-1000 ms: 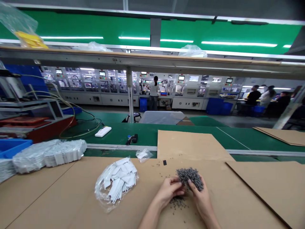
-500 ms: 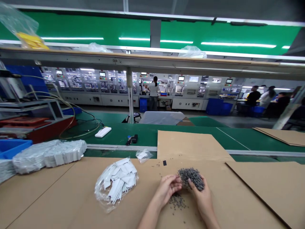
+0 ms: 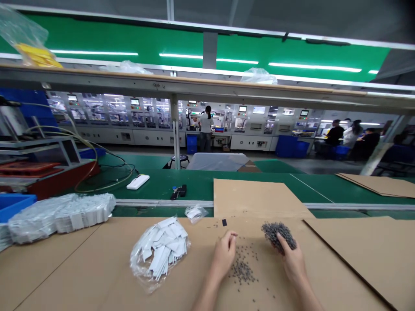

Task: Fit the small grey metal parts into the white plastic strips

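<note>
My right hand [image 3: 292, 259] cups a loose clump of small dark grey granular parts [image 3: 279, 235] against its fingers. My left hand [image 3: 223, 255] stands apart from it with its fingers drawn together; nothing shows in them. Between and below the hands, scattered grey bits [image 3: 241, 270] lie on a brown cardboard sheet [image 3: 81, 268]. A small black square piece [image 3: 224, 222] sits above my left hand. To the left of that hand lies a clear plastic bag of white paper tags [image 3: 158, 252].
A small bag of tags [image 3: 195, 213] lies at the cardboard's far edge. A green workbench [image 3: 207, 183] beyond holds a white power bank [image 3: 138, 182] and a small black tool [image 3: 178, 191]. Bagged tags [image 3: 61, 217] and a blue bin [image 3: 16, 207] stand left. Co-workers and machines stand far off.
My hands have separated. The right hand has moved right with the clump, the left has drawn away from it, and more grey bits lie spread on the cardboard.
</note>
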`<state>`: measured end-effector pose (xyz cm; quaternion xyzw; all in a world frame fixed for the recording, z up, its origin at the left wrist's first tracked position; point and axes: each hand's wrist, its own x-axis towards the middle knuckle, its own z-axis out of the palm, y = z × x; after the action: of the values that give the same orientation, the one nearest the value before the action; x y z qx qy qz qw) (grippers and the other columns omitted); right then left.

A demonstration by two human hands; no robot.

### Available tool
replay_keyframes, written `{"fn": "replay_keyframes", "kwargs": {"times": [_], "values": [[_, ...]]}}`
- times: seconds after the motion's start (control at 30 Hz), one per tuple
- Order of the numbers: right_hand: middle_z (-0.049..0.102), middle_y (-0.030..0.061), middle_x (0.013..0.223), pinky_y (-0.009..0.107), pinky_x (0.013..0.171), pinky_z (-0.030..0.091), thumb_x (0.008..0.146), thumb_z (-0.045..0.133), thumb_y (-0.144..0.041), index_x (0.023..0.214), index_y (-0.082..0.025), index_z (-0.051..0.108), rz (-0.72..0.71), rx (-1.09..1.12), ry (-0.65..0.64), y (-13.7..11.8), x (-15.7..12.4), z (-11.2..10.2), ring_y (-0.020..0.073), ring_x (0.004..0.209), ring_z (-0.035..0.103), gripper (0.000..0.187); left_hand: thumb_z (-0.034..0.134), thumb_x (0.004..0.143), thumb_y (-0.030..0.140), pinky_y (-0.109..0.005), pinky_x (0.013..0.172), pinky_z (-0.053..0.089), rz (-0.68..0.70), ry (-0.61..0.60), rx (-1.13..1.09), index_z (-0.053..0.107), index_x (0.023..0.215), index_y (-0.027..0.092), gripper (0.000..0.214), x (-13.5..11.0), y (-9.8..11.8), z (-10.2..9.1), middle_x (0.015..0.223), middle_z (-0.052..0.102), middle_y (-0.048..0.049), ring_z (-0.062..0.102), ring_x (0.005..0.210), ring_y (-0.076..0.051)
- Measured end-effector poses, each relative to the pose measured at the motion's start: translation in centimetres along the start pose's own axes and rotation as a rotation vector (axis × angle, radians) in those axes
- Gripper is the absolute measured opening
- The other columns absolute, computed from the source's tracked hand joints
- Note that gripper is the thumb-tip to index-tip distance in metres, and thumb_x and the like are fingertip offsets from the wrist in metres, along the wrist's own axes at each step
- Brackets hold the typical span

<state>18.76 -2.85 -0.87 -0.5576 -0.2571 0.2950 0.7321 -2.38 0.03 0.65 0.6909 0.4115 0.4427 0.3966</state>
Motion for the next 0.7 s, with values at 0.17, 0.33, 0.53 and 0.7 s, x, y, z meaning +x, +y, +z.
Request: {"fn": "replay_keyframes", "kwargs": {"times": [0.17,0.33,0.53,0.7], "values": [[0.063,0.0035,0.091,0.031,0.066,0.053,0.054,0.068,-0.039,0.094,-0.017,0.052,0.240,0.044,-0.158,-0.3,0.5,-0.1,0.0189,0.075,0.062,0.049,0.042,0.071,0.016,-0.023,0.070,0.036,0.095,-0.073,0.466,0.055,0.098,0.023,0.030,-0.8,0.4,-0.4,0.081,0.061,-0.0018,0.053,0.078,-0.016],[0.062,0.0026,0.056,0.033,0.039,0.051,0.057,0.060,-0.052,0.106,-0.017,0.046,0.380,-0.383,-0.252,-1.2,0.5,-0.4,0.0198,0.042,0.060,0.063,0.034,0.078,0.017,-0.025,0.073,0.037,0.124,-0.136,0.543,0.049,0.107,0.025,0.034,-0.6,0.5,-1.1,0.095,0.059,-0.0038,0.052,0.086,-0.017],[0.061,0.0066,0.051,0.027,0.029,0.039,0.064,0.044,-0.060,0.087,-0.014,0.057,0.236,-0.892,-0.381,-3.9,3.1,-2.7,0.0196,0.028,0.053,0.052,0.036,0.076,0.014,-0.023,0.071,0.038,0.208,-0.140,0.471,0.051,0.104,0.023,0.033,0.8,0.3,-2.8,0.093,0.057,-0.0039,0.052,0.082,-0.015],[0.064,0.0065,0.064,0.024,0.045,0.041,0.075,0.036,-0.049,0.074,-0.021,0.059,-0.285,-0.985,-0.135,-3.3,2.4,-1.7,0.0188,0.052,0.060,0.037,0.040,0.075,0.018,-0.023,0.069,0.038,0.051,-0.013,0.556,0.053,0.096,0.019,0.025,4.0,-1.7,-4.4,0.080,0.055,-0.0026,0.053,0.073,-0.014]]}}
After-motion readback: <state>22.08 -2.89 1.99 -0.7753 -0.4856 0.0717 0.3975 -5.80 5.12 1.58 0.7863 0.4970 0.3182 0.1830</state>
